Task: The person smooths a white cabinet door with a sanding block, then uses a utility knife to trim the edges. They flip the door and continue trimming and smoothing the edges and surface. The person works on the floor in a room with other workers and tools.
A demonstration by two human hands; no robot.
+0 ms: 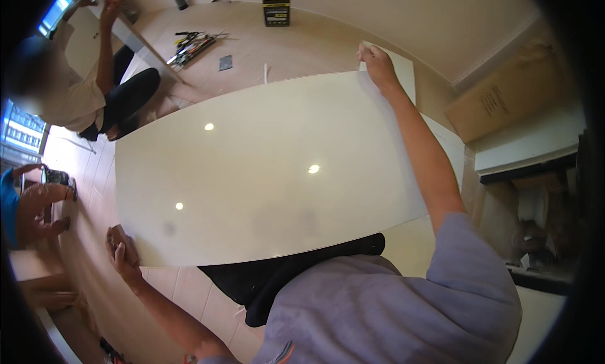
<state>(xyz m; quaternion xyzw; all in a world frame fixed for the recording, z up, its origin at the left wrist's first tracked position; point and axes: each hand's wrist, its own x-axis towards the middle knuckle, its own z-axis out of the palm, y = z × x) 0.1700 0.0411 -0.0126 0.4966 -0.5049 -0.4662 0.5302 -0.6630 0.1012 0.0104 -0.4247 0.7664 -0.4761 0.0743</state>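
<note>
A large glossy white panel [265, 156] stretches in front of my body, with spots of light mirrored on its face. At its near left corner my left hand [123, 255] is closed, and a small brown piece [126, 243], cardboard by its look, sits between the palm and the panel's edge. My right arm reaches across the right end. My right hand [377, 65] is closed at the far right corner, its fingers curled over the edge; the fingertips are partly hidden. Another white panel [406, 77] shows beneath and beyond that corner.
At the far left a person [75, 99] sits on the floor; another person [38, 206] is lower left. Tools [192, 47], a grey square [225, 63] and a black-and-yellow box [276, 11] lie along the far side. A cardboard box [504, 99] and dark-edged cabinet opening [535, 219] stand right.
</note>
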